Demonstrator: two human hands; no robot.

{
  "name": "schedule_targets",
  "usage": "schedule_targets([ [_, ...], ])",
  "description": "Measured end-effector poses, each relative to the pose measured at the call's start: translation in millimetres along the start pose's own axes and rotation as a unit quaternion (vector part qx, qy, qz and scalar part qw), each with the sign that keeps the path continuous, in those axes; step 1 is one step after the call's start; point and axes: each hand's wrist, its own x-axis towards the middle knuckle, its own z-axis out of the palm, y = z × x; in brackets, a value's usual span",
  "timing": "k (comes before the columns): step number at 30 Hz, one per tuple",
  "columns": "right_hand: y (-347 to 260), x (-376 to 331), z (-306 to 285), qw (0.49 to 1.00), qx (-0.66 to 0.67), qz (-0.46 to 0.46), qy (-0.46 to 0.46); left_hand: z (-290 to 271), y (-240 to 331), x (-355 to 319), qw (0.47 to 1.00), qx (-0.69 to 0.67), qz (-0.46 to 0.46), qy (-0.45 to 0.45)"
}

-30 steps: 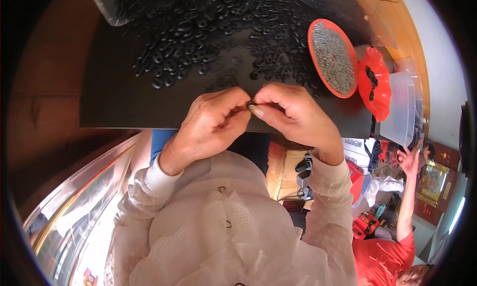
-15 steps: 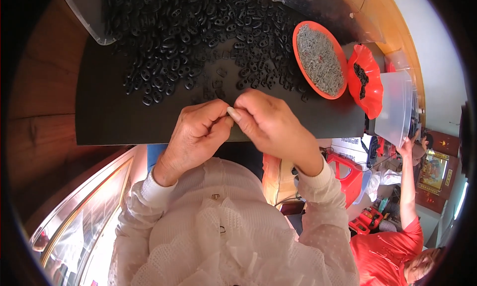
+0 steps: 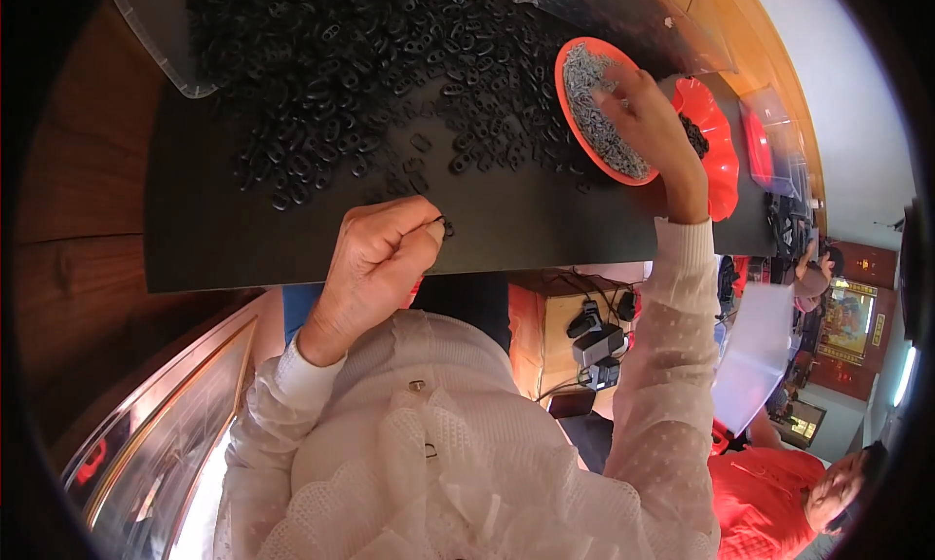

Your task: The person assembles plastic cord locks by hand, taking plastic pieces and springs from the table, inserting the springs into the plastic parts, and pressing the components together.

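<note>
One small black ring-shaped part [image 3: 445, 228] is being pinched at the fingertips of the left hand [image 3: 380, 258], low over the bare front strip of the black worktop [image 3: 243, 248]; its long axis cannot be made out. The left grip is being kept closed on that part. Up and to the right, well apart, the right hand [image 3: 643, 122] is being lowered into an orange dish of grey metal pieces [image 3: 594, 102], fingers curled into the pieces; whether anything is being gripped there cannot be told. Two red dishes [image 3: 716, 146] are being left just beyond it. Black parts far too many to count are lying heaped [image 3: 341, 83] behind the left hand
</note>
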Motion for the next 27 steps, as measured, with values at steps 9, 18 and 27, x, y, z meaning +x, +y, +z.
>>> schedule_targets([
  [9, 11, -6, 8, 1.000, 0.021, 0.015, -0.018, 0, -3, -2, 1.000, 0.001, -0.015, 0.004],
  [18, 6, -17, 0, 0.994, 0.083, 0.064, -0.026, 2, -2, -1, 0.999, -0.020, -0.038, 0.016],
  [27, 9, -20, 0, 0.976, 0.181, 0.113, -0.042, 1, 0, -2, 0.999, -0.009, -0.045, 0.013],
])
